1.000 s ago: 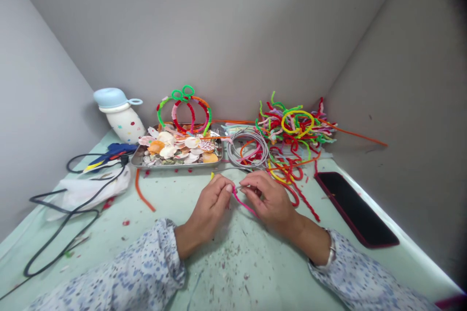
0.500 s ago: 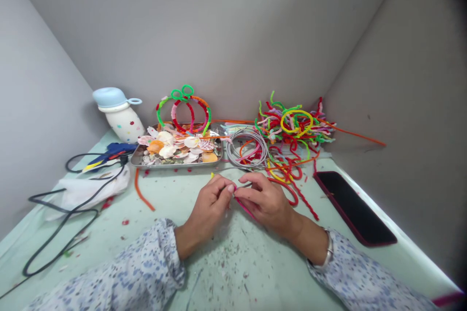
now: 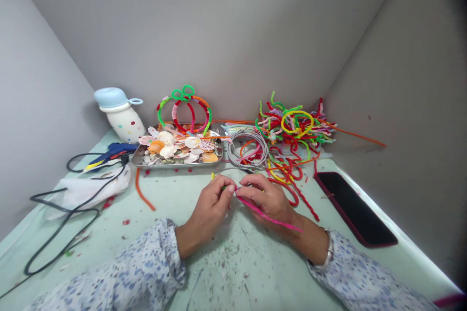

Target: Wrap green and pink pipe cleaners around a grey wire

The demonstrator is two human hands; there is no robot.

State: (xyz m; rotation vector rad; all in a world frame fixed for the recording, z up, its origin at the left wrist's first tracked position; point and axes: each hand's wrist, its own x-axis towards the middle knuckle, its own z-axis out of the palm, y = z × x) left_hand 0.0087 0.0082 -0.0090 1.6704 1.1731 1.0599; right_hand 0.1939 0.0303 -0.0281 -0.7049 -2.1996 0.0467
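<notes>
My left hand is closed in a pinch, thumb against forefinger, just left of centre over the table. At its fingertips is one end of a bright pink pipe cleaner. The fingers of my right hand curl around that same end and press on it. From there the pink stem slants down in front of the right hand to the wrist. A bit of green and a yellow tip show at the left fingers; what they belong to is mostly hidden.
Behind the hands stands a metal tray of shells, with pipe-cleaner rings above it. A grey wire coil and a pipe-cleaner heap lie right of it. A phone, black cable and bottle flank them.
The pink pipe cleaner's free length has swung out from under the right palm to lie across the front of the right hand. Both hands have stayed nearly in place.
</notes>
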